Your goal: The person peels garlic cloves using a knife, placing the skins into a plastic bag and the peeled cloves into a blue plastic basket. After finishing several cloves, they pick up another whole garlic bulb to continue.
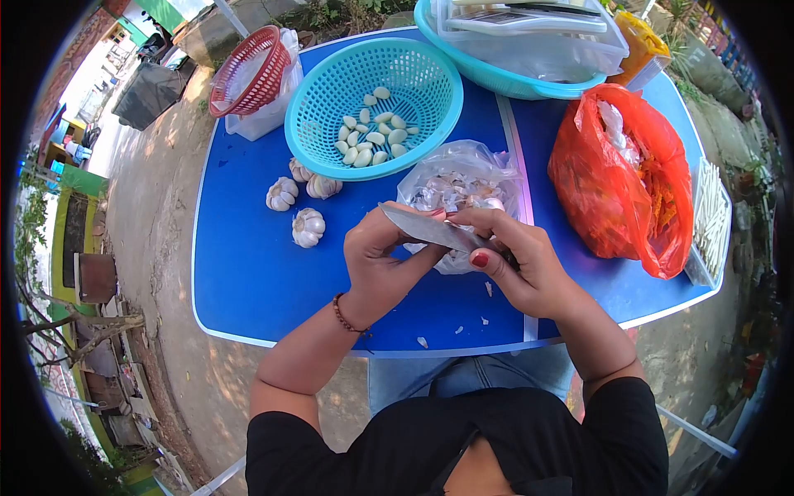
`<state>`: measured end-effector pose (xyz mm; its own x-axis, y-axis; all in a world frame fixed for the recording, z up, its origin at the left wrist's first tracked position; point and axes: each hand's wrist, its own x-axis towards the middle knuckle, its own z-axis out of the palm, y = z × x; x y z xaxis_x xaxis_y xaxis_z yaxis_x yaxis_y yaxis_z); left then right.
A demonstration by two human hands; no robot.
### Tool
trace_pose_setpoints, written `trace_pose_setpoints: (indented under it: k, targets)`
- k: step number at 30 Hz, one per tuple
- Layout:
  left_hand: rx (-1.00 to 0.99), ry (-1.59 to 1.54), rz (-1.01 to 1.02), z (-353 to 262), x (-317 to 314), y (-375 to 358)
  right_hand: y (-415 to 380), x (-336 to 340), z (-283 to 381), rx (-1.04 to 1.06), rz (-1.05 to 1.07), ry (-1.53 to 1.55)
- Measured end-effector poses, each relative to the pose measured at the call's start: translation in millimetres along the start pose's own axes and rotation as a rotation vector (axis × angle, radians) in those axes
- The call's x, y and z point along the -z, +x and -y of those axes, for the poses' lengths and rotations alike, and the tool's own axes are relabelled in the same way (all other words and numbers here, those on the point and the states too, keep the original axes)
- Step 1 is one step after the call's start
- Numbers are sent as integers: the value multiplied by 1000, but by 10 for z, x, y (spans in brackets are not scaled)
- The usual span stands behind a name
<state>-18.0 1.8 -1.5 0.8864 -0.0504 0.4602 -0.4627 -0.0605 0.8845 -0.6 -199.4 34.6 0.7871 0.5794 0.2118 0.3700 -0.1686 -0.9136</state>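
My right hand [521, 264] grips a knife [430, 230], its broad grey blade pointing left across my left hand. The fingers of my left hand [379, 252] are pinched together behind the blade, which hides whatever they hold. Just beyond both hands lies a clear plastic bag [459, 178] with garlic skins and some cloves in it. Several whole garlic bulbs [308, 227] rest on the blue table to the left. Peeled garlic cloves [376, 136] lie in a turquoise colander [310, 103] farther back.
A red plastic bag [612, 182] stands at the right, beside a tray of white sticks [711, 207]. Behind are a red basket [263, 74] and a turquoise basin [529, 83] holding a clear container [538, 45]. Skin scraps dot the blue table [273, 289].
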Motion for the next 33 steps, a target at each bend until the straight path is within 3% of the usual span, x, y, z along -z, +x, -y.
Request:
trace_pose_setpoints:
  k: [4, 12, 19, 26, 30, 33]
  targets:
    - [3, 57, -12, 23, -1, -31, 11, -27, -47, 45, -20, 53]
    - [40, -118, -54, -39, -57, -15, 3, 27, -9, -184, -68, 261]
    - [31, -238, -89, -54, -20, -9, 1, 87, -82, -240, -194, 407]
    - [46, -141, 76, -17, 45, 3, 16, 43, -96, -228, -172, 281]
    - [50, -167, 41, -1, 16, 5, 0, 40, -100, -206, -143, 229]
    - [35, -168, 11, 8, -6, 3, -16, 14, -124, -78, -115, 187]
